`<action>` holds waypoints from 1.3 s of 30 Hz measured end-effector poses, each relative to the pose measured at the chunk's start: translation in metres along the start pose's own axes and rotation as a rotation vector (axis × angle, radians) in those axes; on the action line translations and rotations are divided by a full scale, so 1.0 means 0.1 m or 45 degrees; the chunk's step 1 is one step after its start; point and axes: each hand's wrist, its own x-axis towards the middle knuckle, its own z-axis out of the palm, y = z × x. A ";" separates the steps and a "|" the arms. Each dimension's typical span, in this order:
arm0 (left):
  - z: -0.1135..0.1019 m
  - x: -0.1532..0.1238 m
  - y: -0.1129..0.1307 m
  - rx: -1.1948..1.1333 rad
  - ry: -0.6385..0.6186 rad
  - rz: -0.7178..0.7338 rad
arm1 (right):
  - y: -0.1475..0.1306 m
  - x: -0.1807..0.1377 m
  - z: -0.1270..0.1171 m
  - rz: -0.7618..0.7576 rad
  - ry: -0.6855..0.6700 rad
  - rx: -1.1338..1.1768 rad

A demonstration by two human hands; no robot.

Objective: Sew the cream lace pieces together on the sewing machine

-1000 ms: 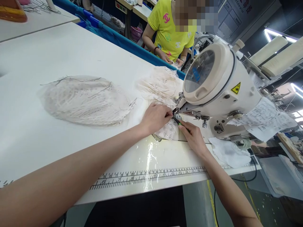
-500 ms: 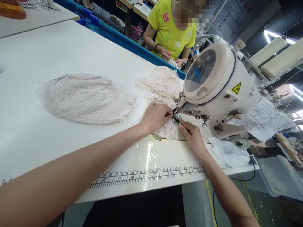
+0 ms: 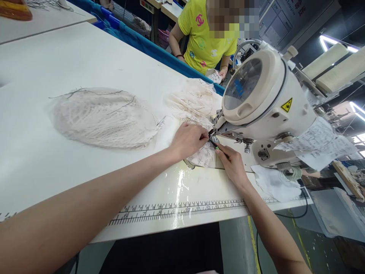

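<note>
My left hand (image 3: 190,140) rests over white lace fabric (image 3: 202,155) beside the needle area of a cream sewing machine (image 3: 264,91). Its fingers are curled and pinched together close to the needle; what lies between the fingertips is hidden. Gripped in my right hand (image 3: 233,164) is a slim dark pointed tool (image 3: 213,143) with a bit of green on it. The tool's tip meets the left fingertips right by the presser foot. More of the sheer lace fabric (image 3: 194,98) lies bunched behind the needle.
A gathered heap of pale lace (image 3: 105,118) with loose dark threads lies on the white table (image 3: 42,167). A printed ruler (image 3: 182,210) runs along the front edge. White cloth (image 3: 278,183) lies right of the machine. Across a blue cloth trough (image 3: 148,47) sits a person in yellow (image 3: 207,42).
My hands and the tool have hardly moved. Across the table, one of the other person's hands has dropped lower, away from the white lace piece, which the other hand holds.
</note>
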 end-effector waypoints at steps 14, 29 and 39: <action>-0.01 0.00 0.00 0.003 -0.004 -0.018 | 0.00 0.00 -0.01 0.009 -0.011 0.028; 0.00 -0.01 0.00 -0.018 0.009 -0.008 | -0.01 -0.01 0.00 0.006 0.001 0.001; -0.02 -0.01 0.01 -0.038 0.003 -0.012 | 0.00 0.00 0.00 -0.007 0.004 -0.040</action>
